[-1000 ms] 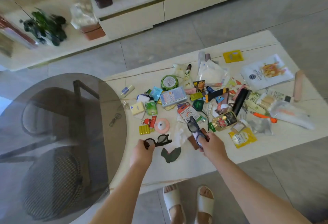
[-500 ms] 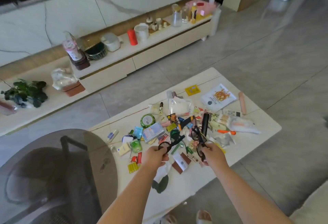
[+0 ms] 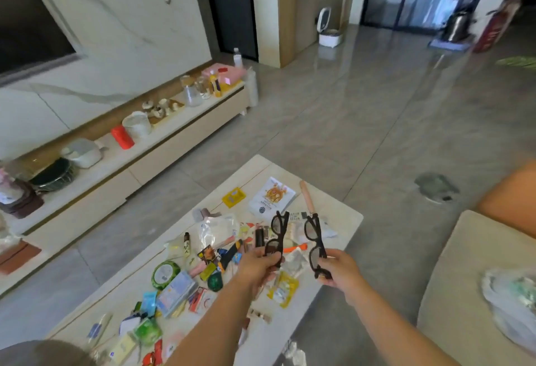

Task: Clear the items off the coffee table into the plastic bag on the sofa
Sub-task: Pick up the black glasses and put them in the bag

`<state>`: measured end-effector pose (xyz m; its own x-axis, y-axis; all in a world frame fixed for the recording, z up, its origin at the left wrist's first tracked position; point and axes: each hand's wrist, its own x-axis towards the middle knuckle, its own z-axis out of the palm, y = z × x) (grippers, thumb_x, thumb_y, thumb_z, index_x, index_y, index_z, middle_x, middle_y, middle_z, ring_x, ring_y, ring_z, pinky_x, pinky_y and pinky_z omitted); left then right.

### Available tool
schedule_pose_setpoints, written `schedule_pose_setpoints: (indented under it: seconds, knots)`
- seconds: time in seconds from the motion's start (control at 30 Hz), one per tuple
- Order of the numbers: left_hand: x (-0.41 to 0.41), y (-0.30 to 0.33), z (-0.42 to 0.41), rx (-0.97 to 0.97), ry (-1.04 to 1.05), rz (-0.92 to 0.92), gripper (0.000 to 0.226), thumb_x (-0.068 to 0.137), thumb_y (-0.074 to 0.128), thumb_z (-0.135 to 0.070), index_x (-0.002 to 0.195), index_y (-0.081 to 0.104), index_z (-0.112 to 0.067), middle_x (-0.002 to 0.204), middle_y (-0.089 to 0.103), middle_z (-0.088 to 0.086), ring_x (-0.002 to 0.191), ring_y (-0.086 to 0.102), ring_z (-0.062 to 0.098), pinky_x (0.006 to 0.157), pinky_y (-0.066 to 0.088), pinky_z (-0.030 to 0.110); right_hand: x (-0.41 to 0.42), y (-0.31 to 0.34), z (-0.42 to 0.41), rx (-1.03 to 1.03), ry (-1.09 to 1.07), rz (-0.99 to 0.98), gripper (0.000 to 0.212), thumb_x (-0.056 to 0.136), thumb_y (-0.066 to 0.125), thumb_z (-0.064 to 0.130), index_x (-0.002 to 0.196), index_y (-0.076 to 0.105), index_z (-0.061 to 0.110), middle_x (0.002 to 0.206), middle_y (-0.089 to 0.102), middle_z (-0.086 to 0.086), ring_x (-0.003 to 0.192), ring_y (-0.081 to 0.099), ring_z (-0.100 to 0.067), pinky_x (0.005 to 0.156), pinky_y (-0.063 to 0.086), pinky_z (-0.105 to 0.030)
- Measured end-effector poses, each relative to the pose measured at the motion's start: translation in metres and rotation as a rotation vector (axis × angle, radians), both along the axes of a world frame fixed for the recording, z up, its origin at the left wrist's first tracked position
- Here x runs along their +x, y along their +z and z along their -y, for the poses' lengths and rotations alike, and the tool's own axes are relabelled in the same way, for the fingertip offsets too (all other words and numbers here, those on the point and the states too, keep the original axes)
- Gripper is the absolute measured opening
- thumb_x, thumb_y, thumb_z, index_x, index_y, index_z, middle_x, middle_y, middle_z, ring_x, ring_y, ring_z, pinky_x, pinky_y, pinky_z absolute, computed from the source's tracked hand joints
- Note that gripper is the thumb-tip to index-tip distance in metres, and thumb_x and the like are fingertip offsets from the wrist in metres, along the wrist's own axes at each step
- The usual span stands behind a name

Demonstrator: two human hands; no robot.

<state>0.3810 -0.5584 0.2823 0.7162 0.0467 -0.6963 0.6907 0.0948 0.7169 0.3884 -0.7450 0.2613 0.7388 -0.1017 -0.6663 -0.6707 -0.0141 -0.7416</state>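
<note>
Black-framed glasses are being held up in each hand, both pairs lifted above the coffee table [image 3: 342, 211]. One pair of glasses [image 3: 277, 239] is pinched at its lower end by the left hand [image 3: 256, 268], fingers curled round the frame, lenses stacked one above the other. A second pair of glasses [image 3: 314, 243] is gripped the same way by the right hand [image 3: 340, 274], thumb and fingers closed on the bottom of the frame. The two pairs are held side by side, close but apart.

Below and to the left of the left hand, a jumble of small items is spread over the pale tabletop: a yellow pouch [image 3: 282, 288] just under the wrist, a round green tin [image 3: 164, 274] further left, a blue-white packet [image 3: 177, 293] beside it. Beyond the raised glasses, a white snack packet [image 3: 271, 197] and a small yellow sachet [image 3: 233, 197] are seen lying flat, with a pinkish stick [image 3: 307, 198] near the far edge.

Well to the right of the right hand, the plastic bag [image 3: 510, 304] is resting on the beige sofa [image 3: 452, 278], crumpled, its contents too blurred to be made out.
</note>
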Motion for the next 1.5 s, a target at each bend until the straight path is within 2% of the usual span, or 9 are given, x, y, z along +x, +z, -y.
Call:
schedule_pose_setpoints:
  seconds: [0.2, 0.43, 0.63, 0.83, 0.93, 1.07, 1.27, 1.4, 1.5]
  knots:
    - [0.048, 0.006, 0.096, -0.004, -0.098, 0.011, 0.015, 0.086, 0.065, -0.002, 0.096, 0.056, -0.009, 0.071, 0.063, 0.007, 0.041, 0.057, 0.004, 0.051, 0.046, 0.021, 0.027, 0.008, 0.093, -0.003, -0.099, 0.011, 0.024, 0.091, 0.053, -0.001, 0.114, 0.058, 0.001, 0.081, 0.059, -0.008, 0.069, 0.054, -0.015, 0.067, 0.049, -0.027]
    - [0.085, 0.002, 0.192, -0.041, -0.265, 0.001, 0.015, 0.086, 0.066, -0.007, 0.098, 0.058, -0.012, 0.073, 0.063, 0.004, 0.061, 0.058, 0.011, 0.052, 0.049, 0.019, 0.035, 0.006, 0.177, -0.044, -0.317, 0.030, 0.016, 0.091, 0.052, -0.001, 0.105, 0.059, 0.005, 0.079, 0.059, -0.005, 0.083, 0.053, -0.022, 0.063, 0.045, -0.025]
    - [0.119, -0.007, 0.267, -0.058, -0.490, -0.040, 0.005, 0.089, 0.062, -0.003, 0.088, 0.059, -0.006, 0.061, 0.061, 0.004, 0.037, 0.053, 0.002, 0.039, 0.043, 0.014, 0.035, -0.010, 0.246, -0.082, -0.522, -0.036, 0.027, 0.090, 0.057, 0.001, 0.117, 0.059, -0.003, 0.095, 0.059, -0.012, 0.086, 0.054, -0.024, 0.058, 0.045, -0.026]
    - [0.161, -0.018, 0.345, -0.059, -0.761, -0.042, 0.008, 0.091, 0.056, 0.000, 0.085, 0.057, -0.004, 0.066, 0.055, 0.009, 0.032, 0.044, 0.001, 0.034, 0.034, 0.012, 0.031, -0.008, 0.311, -0.189, -0.694, -0.055, 0.009, 0.090, 0.055, 0.002, 0.087, 0.063, 0.006, 0.064, 0.056, -0.006, 0.057, 0.050, -0.015, 0.049, 0.041, -0.018]
    - [0.181, -0.021, 0.382, 0.004, -0.920, -0.011, 0.010, 0.092, 0.056, -0.003, 0.084, 0.059, -0.008, 0.067, 0.055, 0.008, 0.038, 0.044, 0.003, 0.037, 0.035, 0.013, 0.025, -0.012, 0.333, -0.182, -0.841, -0.071, 0.019, 0.090, 0.055, 0.003, 0.072, 0.061, 0.009, 0.060, 0.056, -0.007, 0.051, 0.048, -0.015, 0.042, 0.039, -0.015]
    - [0.188, -0.027, 0.436, 0.089, -1.061, 0.051, 0.011, 0.091, 0.058, -0.004, 0.084, 0.061, -0.013, 0.067, 0.055, 0.005, 0.056, 0.044, 0.010, 0.042, 0.031, 0.016, 0.003, -0.016, 0.362, -0.099, -1.067, -0.073, 0.015, 0.088, 0.057, -0.002, 0.075, 0.063, 0.004, 0.065, 0.055, -0.013, 0.052, 0.044, -0.018, 0.052, 0.036, -0.025]
    - [0.162, -0.047, 0.520, 0.158, -1.232, 0.080, 0.016, 0.091, 0.057, -0.004, 0.083, 0.063, -0.016, 0.057, 0.043, 0.005, 0.044, 0.032, 0.011, 0.043, 0.022, 0.019, -0.039, -0.037, 0.423, -0.217, -1.209, -0.170, 0.016, 0.086, 0.058, -0.002, 0.098, 0.066, -0.011, 0.049, 0.052, -0.007, 0.043, 0.045, -0.015, 0.040, 0.036, -0.017]
    - [0.140, -0.073, 0.574, 0.221, -1.228, 0.024, 0.021, 0.093, 0.053, -0.003, 0.077, 0.059, -0.015, 0.055, 0.050, 0.007, 0.035, 0.040, 0.007, 0.041, 0.031, 0.017, -0.050, -0.064, 0.468, -0.285, -1.121, -0.280, 0.026, 0.086, 0.060, 0.006, 0.111, 0.062, -0.002, 0.075, 0.061, -0.015, 0.053, 0.050, -0.017, 0.043, 0.039, -0.013]
    - [0.127, -0.100, 0.609, 0.257, -1.206, -0.064, 0.018, 0.093, 0.049, 0.000, 0.082, 0.059, -0.008, 0.060, 0.051, 0.012, 0.034, 0.042, 0.009, 0.036, 0.036, 0.015, -0.049, -0.083, 0.500, -0.350, -0.978, -0.360, 0.028, 0.088, 0.058, 0.013, 0.114, 0.060, 0.003, 0.097, 0.065, -0.019, 0.076, 0.056, -0.024, 0.067, 0.042, -0.023]
